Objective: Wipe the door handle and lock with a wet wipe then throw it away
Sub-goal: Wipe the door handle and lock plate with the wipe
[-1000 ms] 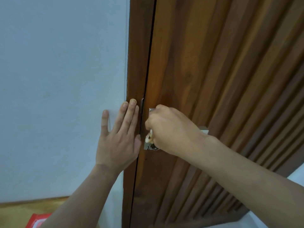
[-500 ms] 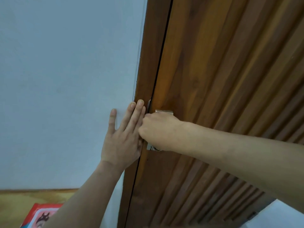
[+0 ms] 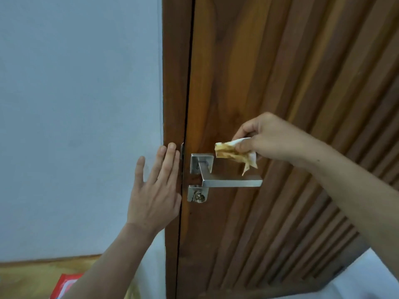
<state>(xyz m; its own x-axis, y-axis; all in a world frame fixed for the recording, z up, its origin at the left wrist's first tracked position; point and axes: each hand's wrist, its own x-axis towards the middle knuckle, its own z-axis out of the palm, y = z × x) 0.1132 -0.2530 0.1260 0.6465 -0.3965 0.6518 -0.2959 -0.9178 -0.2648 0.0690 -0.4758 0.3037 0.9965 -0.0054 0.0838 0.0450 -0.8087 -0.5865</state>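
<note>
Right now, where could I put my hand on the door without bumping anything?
The wood above the handle plate is bare, and so is the wood below the lock. It is crowded around the lever: the left hand presses the frame and the right hand holds the wipe.

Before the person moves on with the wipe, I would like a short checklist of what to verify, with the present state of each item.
1. Wipe held firmly: ok, pinched in the right hand, clear of the metal.
2. Wipe clean enough to go on: not ok, it shows brown stains over most of its face.
3. Handle free to reach: ok, nothing covers the lever.
4. Lock clean: cannot tell; marks show around the keyhole, dirt or wear.
5. Left hand out of the way: ok, flat on the wall and door frame.
6. Bin for the wipe: cannot tell, none in view.
</note>
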